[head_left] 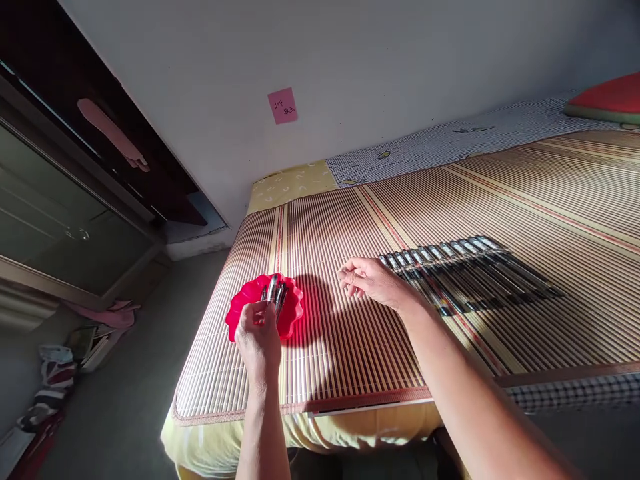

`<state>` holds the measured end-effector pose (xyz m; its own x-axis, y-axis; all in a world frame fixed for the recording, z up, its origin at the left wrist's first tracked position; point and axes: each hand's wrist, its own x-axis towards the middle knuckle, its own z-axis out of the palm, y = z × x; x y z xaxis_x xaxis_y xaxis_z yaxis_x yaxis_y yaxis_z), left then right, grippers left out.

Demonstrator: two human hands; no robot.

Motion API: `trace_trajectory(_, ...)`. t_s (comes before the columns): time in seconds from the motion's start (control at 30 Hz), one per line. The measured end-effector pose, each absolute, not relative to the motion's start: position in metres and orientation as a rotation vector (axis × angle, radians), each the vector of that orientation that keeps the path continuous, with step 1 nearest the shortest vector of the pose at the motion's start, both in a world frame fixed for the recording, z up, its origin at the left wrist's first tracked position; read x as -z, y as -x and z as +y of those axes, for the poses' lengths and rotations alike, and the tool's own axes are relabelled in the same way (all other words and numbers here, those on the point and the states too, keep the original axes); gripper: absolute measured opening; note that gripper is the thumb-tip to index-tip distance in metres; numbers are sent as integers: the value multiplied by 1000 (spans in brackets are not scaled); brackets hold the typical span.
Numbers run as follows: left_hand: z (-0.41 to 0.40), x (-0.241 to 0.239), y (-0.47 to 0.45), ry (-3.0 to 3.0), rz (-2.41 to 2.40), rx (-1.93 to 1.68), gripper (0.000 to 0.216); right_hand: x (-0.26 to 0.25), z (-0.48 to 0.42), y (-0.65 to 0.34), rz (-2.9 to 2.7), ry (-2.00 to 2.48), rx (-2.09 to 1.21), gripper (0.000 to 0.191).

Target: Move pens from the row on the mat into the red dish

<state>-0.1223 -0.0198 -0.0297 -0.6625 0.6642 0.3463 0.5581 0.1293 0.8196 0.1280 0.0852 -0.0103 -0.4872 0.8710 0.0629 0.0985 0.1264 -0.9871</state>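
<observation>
My left hand is closed around a dark pen with a silvery part, held above a red scalloped plate. More dark pens lie in this plate, partly hidden behind the held one. To the right, my right hand hovers over the mat with loosely bent fingers somewhat apart, and nothing shows in them. Just beyond it stretches a neat row of black pens, laid side by side with their pale-marked ends toward the wall. The wrist is close to the row's left end.
A striped bamboo mat covers the bed, over a yellow sheet. A pink note is stuck on the wall. At the far right lies a red cushion. Folded items and a glass-fronted cabinet stand left.
</observation>
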Motion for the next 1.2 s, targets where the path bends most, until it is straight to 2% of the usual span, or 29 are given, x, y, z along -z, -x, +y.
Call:
trace_trajectory(0.2, -13, 38, 138, -1373, 2595, -1279, 15, 10, 83, -122, -1734, 942, -1435, 34)
trace_trajectory(0.43, 1, 42, 145, -1442, 2690, -1091, 16, 10, 84, -125, -1753, 970, -1424, 26)
trace_trajectory(0.63, 0, 42, 149, -1465, 2747, -953, 8, 6, 84, -131, -1708, 967, -1401, 32)
trace_trajectory(0.8, -3, 42, 148, -1500, 2761, -858, 14, -3, 89, -150, -1571, 947, -1257, 36)
trace_trajectory(0.93, -5, 38, 149, -1534, 2753, -949, 18, -17, 91, -181, -1371, 984, -1043, 34)
trace_trajectory(1.03, -7, 34, 132, -1742, 2684, -1264, 22, -24, 89, -202, -1346, 1100, -938, 24)
trace_trajectory(1.13, -12, 33, 89, -2033, 2345, -1467, 21, -20, 89, -211, -1461, 1339, -894, 18)
trace_trajectory(1.2, -17, 37, 54, -2198, 2011, -1410, 19, -14, 90, -211, -1550, 1540, -848, 18)
